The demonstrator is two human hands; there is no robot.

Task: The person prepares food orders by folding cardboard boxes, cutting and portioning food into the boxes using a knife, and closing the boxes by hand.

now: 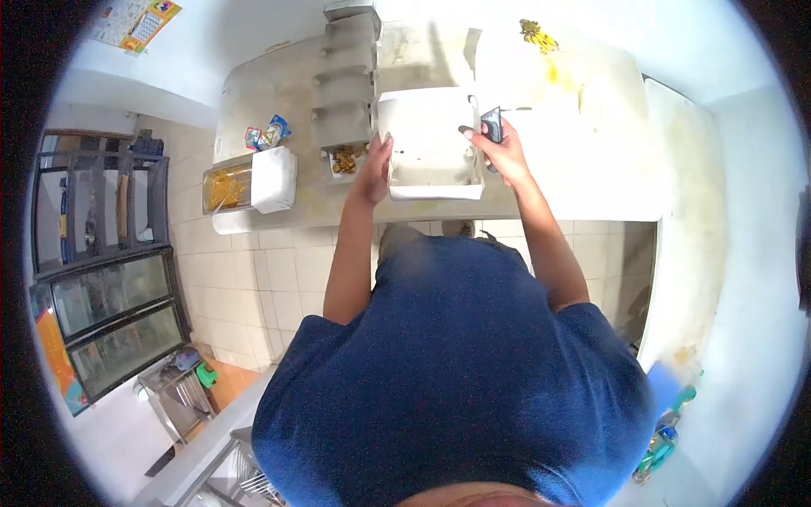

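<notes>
A white open box stands on the pale table in front of me, a few dark specks on its inside. My left hand is pressed against its left side, fingers along the wall. On the right, my right hand grips a dark handheld object beside the box's right wall; what it is cannot be made out. Left of the box, a small white container holds brown pieces, below a row of grey boxes.
A metal tray with yellowish contents sits at the table's left front edge, beside a white box and blue-and-red packets. Bananas lie at the back right. Dark shelving stands at the far left.
</notes>
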